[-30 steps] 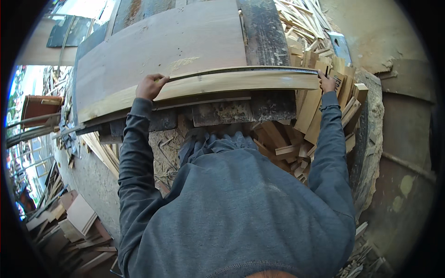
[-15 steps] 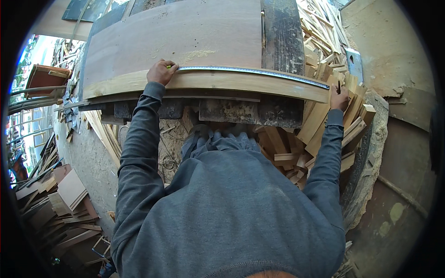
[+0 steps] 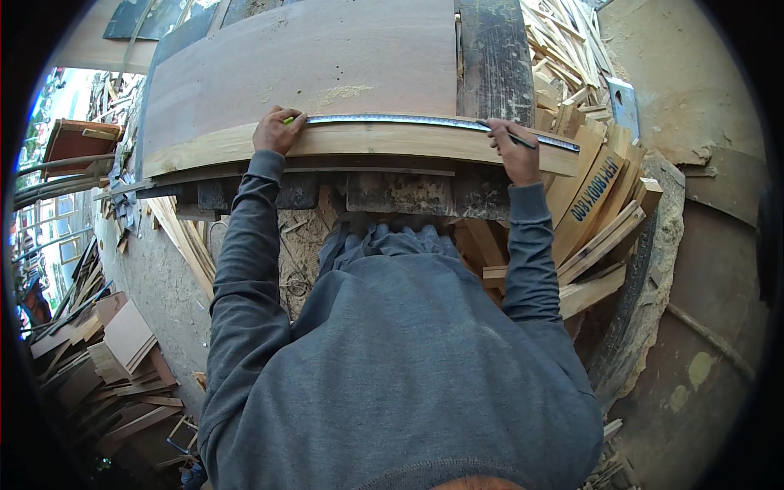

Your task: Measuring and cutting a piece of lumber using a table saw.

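Observation:
A long pale plank point(image 3: 367, 144) lies along the near edge of the workbench. Stretched flat along its top is the silver-white blade of a tape measure point(image 3: 392, 119), its right end near the plank's right end. My left hand point(image 3: 275, 131) is closed round the tape at its left end, with a bit of yellow-green showing between the fingers. Over the right part of the plank, my right hand point(image 3: 516, 155) grips a thin dark pencil point(image 3: 524, 142). Its tip is close to the blade; I cannot tell whether it touches the wood.
A broad reddish plywood sheet point(image 3: 294, 65) with a little sawdust covers the bench behind the plank. Cut timber pieces point(image 3: 600, 184) lean in a heap at the right. Offcuts point(image 3: 131, 335) are piled on the floor at the lower left. A stone-like slab edge point(image 3: 653, 269) stands right.
My right hand has moved left with the pencil, from beyond the plank's right end to over the blade. My left hand stays at the tape's left end.

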The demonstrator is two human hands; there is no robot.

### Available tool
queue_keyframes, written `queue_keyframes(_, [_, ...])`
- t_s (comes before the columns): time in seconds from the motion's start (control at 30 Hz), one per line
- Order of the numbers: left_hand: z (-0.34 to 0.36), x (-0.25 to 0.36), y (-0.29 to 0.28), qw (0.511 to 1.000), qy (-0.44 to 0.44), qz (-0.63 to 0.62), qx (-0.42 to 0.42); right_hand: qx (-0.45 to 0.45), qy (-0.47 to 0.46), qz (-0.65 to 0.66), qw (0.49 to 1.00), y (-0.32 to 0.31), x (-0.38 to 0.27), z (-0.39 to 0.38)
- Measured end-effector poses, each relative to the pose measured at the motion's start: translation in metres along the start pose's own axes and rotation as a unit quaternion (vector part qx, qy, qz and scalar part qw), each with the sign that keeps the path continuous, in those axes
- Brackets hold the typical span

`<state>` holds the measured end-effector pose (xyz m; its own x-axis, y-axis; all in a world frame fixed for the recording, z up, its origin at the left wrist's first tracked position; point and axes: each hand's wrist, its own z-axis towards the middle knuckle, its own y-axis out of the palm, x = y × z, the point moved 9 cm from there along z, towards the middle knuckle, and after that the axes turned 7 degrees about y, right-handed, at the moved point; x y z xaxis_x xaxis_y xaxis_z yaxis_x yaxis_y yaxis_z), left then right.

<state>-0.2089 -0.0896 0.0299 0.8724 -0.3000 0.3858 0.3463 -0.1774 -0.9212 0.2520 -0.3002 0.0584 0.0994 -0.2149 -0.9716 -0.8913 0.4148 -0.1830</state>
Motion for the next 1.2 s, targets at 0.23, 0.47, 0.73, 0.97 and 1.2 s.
queue_keyframes(0.23, [0.002,0.001,-0.001,1.0,0.003,-0.005,0.011,-0.036,-0.036,-0.036,0.998,0.118,0.0,0.015])
queue_keyframes(0.47, [0.001,0.0,-0.003,1.0,-0.012,-0.011,0.005,-0.03,-0.147,-0.03,0.988,0.172,-0.003,0.024])
queue_keyframes(0.73, [-0.003,0.001,-0.005,1.0,-0.022,-0.015,0.003,-0.002,-0.14,-0.065,0.988,0.172,0.001,0.024])
queue_keyframes(0.97, [0.0,0.0,-0.004,1.0,-0.024,-0.017,0.001,-0.006,-0.146,-0.076,0.986,0.174,0.001,0.026])
queue_keyframes(1.2, [-0.002,0.002,-0.005,1.0,0.004,-0.011,0.024,-0.009,-0.141,-0.085,0.986,0.173,0.002,0.026])
